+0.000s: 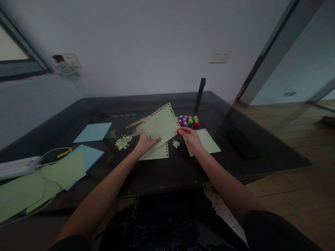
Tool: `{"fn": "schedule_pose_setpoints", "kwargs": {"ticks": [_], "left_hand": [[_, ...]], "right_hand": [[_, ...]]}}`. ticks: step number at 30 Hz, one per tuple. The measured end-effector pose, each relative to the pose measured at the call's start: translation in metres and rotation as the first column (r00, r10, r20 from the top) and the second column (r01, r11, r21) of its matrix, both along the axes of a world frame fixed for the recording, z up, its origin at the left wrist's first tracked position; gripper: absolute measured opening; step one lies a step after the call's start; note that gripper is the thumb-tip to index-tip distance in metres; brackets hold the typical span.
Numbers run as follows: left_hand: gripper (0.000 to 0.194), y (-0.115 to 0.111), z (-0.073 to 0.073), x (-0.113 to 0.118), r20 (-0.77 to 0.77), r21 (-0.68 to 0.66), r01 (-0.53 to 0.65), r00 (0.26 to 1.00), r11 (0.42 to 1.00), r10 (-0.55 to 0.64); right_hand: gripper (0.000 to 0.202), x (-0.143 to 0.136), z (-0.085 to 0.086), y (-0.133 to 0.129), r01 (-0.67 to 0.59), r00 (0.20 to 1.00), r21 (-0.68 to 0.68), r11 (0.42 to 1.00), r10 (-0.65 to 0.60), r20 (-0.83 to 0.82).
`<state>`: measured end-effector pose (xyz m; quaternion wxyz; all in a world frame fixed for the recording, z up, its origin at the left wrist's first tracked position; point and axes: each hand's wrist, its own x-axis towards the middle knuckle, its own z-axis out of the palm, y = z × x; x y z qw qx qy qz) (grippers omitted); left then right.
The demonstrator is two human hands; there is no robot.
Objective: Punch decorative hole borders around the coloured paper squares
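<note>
Head view: A person at a dark bench (167, 179) lifts a pale green raised sheet (162, 123), its edges lined with small cut-outs. Both forearms stretch forward and converge on it. The left grip (145, 143) is closed on its near-left edge, thumb on top; the right grip (191, 138), at its right corner, pinches a red piece (179, 131) between thumb and fingers.

Most left-hand fingers are hidden beneath the raised sheet, which also covers much of a lower sheet (155, 154) under it and part of a cluster of colorful pieces (190, 121) just beyond its right edge. The right wrist overlaps a third sheet (208, 139) to its right; farther right, a flat black object (242, 143) is hard to make out. Far to its left, green papers (65, 170) run out of frame.

Dark surface stretches from the raised sheet to the bench's front edge. Closer in, paper scraps (124, 142) lie to its left and a smaller pile (176, 143) sits just nearer than its right corner.
</note>
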<state>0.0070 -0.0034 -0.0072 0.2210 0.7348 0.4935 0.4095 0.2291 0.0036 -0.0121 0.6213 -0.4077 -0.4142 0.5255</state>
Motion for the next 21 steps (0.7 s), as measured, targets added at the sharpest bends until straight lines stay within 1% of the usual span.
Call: {"fn": "schedule_pose_setpoints", "kwargs": {"ticks": [5, 12, 17, 21], "left_hand": [[0.049, -0.0034, 0.0028, 0.0024, 0.033, 0.002, -0.001, 0.999, 1.0, 0.001], [0.046, -0.0039, 0.0011, 0.0027, 0.08, -0.044, 0.005, 0.997, 0.999, -0.001], [0.045, -0.0041, 0.0017, 0.0041, 0.108, -0.074, -0.005, 0.994, 0.997, 0.013], [0.044, -0.0026, 0.0, 0.0043, 0.135, -0.069, -0.007, 0.991, 0.998, 0.016]], "right_hand": [[0.032, 0.0008, 0.0042, -0.002, -0.007, 1.0, 0.004, 1.0, 0.007, 0.011], [0.03, 0.0014, 0.008, -0.0034, -0.012, 0.999, 0.01, 1.0, 0.012, -0.035], [0.032, 0.0018, 0.0069, -0.0029, -0.015, 1.0, 0.037, 0.999, 0.015, -0.02], [0.032, 0.0011, 0.0052, -0.0019, -0.007, 1.0, 0.051, 0.999, 0.007, -0.008]]}}
